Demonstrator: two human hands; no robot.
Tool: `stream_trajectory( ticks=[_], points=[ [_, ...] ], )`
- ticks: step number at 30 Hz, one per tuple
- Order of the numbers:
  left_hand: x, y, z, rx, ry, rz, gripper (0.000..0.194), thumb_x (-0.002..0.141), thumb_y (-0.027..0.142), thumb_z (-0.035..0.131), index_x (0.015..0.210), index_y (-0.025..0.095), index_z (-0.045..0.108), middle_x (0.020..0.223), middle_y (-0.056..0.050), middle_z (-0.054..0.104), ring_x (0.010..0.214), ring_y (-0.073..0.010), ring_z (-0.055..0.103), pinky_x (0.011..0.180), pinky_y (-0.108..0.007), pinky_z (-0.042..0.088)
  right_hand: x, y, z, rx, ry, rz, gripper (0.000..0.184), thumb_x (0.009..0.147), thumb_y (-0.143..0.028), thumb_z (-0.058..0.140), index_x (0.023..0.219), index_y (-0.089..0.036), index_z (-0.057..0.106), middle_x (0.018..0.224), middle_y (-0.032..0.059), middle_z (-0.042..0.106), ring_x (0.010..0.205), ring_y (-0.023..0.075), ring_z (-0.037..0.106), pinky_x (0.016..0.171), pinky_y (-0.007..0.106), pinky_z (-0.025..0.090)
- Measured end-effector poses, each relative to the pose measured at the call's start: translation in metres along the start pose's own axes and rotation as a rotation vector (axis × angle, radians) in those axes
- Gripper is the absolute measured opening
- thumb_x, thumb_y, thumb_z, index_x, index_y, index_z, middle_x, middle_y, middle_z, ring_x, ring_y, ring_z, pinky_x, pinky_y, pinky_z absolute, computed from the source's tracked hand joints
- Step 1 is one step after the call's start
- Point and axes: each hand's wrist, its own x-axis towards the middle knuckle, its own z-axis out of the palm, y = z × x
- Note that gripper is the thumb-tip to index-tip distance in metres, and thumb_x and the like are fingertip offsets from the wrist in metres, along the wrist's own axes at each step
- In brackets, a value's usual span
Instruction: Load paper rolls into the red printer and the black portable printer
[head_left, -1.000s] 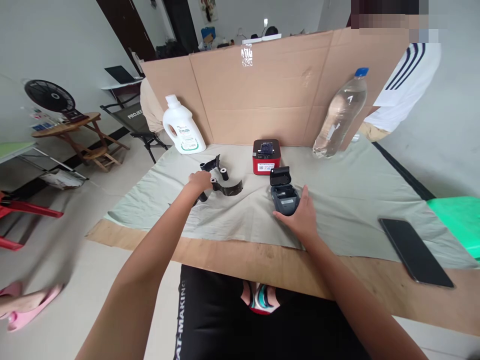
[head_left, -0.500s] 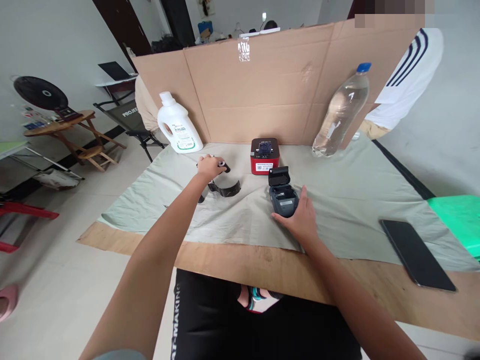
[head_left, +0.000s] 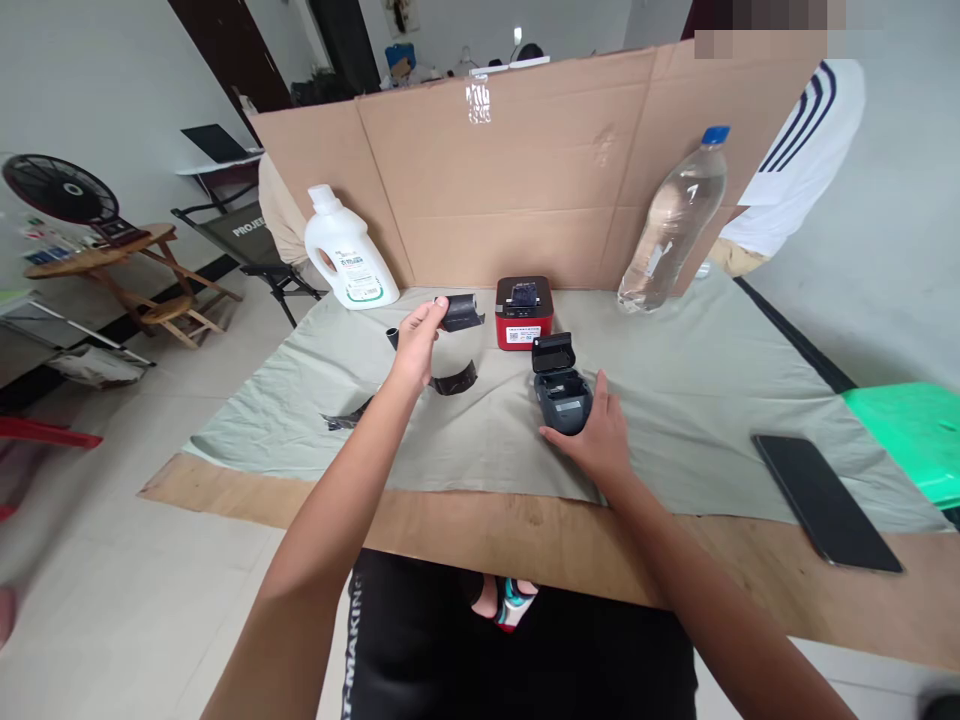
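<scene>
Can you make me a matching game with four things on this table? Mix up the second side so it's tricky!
Things:
1. black roll
2. dark grey device
3. clear bottle
4. phone

Clues:
A. topped with a blue cap
B. lies across the front edge of the cloth
C. held in the left hand
D. lid open, with the right hand on it

Right pairs: 1-C, 2-D, 3-A, 4-B
</scene>
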Motion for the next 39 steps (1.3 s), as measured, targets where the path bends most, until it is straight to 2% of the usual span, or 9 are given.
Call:
stream_trajectory(
  ticks=[6, 11, 14, 17, 21, 25, 28, 33, 39],
  points=[
    [-0.044, 0.008, 0.041, -0.247, -0.100, -0.163, 0.055, 0.077, 0.071, 0.073, 0.088, 0.017, 0.067, 0.084, -0.003, 0.070, 0.083, -0.0187, 0.068, 0.074, -0.028, 0.052, -0.001, -0.001, -0.001, 0.036, 0.034, -0.025, 0.120, 0.068, -0.066, 0.077, 0.162, -0.017, 0.020, 0.139, 0.0225, 0.043, 0.130, 0.0413, 0.043, 0.107, 0.059, 0.038],
    [-0.080, -0.015, 0.073, -0.346, -0.169, -0.253, 0.054, 0.077, 0.070, 0.073, 0.085, 0.017, 0.069, 0.083, -0.004, 0.071, 0.086, -0.0195, 0.069, 0.077, -0.028, 0.054, 0.009, -0.015, -0.035, 0.277, 0.094, -0.237, 0.046, 0.095, -0.049, 0.051, 0.129, -0.021, 0.063, 0.122, 0.0156, 0.059, 0.117, 0.0307, 0.057, 0.106, 0.050, 0.043],
    [-0.096, -0.027, 0.088, -0.321, -0.175, -0.235, 0.052, 0.077, 0.068, 0.074, 0.078, 0.017, 0.066, 0.073, 0.000, 0.066, 0.074, -0.0150, 0.064, 0.068, -0.024, 0.051, 0.029, -0.035, -0.068, 0.385, -0.050, -0.331, 0.034, 0.097, -0.040, 0.050, 0.123, -0.023, 0.065, 0.114, 0.0100, 0.067, 0.097, 0.0231, 0.064, 0.090, 0.039, 0.051],
    [-0.107, -0.032, 0.097, -0.306, -0.174, -0.230, 0.054, 0.074, 0.069, 0.076, 0.076, 0.018, 0.061, 0.063, 0.004, 0.058, 0.057, -0.0106, 0.056, 0.056, -0.022, 0.046, 0.054, -0.059, -0.097, 0.256, -0.346, -0.400, 0.028, 0.090, -0.032, 0.060, 0.116, -0.023, 0.068, 0.107, 0.0051, 0.071, 0.086, 0.0201, 0.064, 0.078, 0.033, 0.049],
    [-0.116, -0.039, 0.099, -0.336, -0.206, -0.242, 0.057, 0.074, 0.073, 0.074, 0.094, 0.021, 0.062, 0.066, 0.003, 0.063, 0.057, -0.0131, 0.061, 0.056, -0.024, 0.050, 0.082, -0.078, -0.117, 0.089, -0.570, -0.458, 0.017, 0.087, -0.022, 0.059, 0.101, -0.022, 0.069, 0.086, 0.0006, 0.071, 0.076, 0.0182, 0.062, 0.069, 0.029, 0.043],
    [-0.132, -0.052, 0.096, -0.202, -0.314, -0.249, 0.074, 0.079, 0.060, 0.078, 0.139, 0.026, 0.051, 0.083, -0.001, 0.072, 0.075, -0.0200, 0.071, 0.074, -0.034, 0.059, 0.102, -0.066, -0.115, 0.058, -0.514, -0.405, 0.018, 0.089, -0.020, 0.056, 0.102, -0.020, 0.068, 0.093, 0.0033, 0.072, 0.081, 0.0199, 0.063, 0.070, 0.029, 0.044],
    [-0.145, -0.057, 0.095, -0.028, -0.352, -0.173, 0.077, 0.088, 0.047, 0.073, 0.154, 0.027, 0.039, 0.077, -0.001, 0.073, 0.092, -0.0236, 0.071, 0.090, -0.038, 0.059, 0.114, -0.044, -0.105, -0.013, -0.511, -0.324, 0.017, 0.089, -0.020, 0.055, 0.101, -0.020, 0.067, 0.096, 0.0048, 0.073, 0.082, 0.0217, 0.064, 0.071, 0.031, 0.044],
    [-0.157, -0.059, 0.095, 0.103, -0.484, -0.057, 0.068, 0.089, 0.044, 0.070, 0.152, 0.029, 0.047, 0.079, -0.003, 0.072, 0.085, -0.0243, 0.071, 0.078, -0.037, 0.062, 0.124, -0.019, -0.090, -0.078, -0.563, -0.259, 0.016, 0.088, -0.019, 0.054, 0.097, -0.022, 0.067, 0.099, 0.0056, 0.074, 0.088, 0.0245, 0.065, 0.073, 0.033, 0.046],
    [-0.166, -0.058, 0.097, 0.254, -0.564, 0.161, 0.044, 0.094, 0.038, 0.062, 0.136, 0.027, 0.061, 0.082, -0.002, 0.070, 0.068, -0.0150, 0.063, 0.068, -0.028, 0.056, 0.123, -0.023, -0.086, -0.045, -0.679, -0.199, 0.022, 0.086, -0.014, 0.055, 0.102, -0.023, 0.068, 0.109, 0.0057, 0.075, 0.095, 0.0255, 0.067, 0.075, 0.033, 0.047]
  ],
)
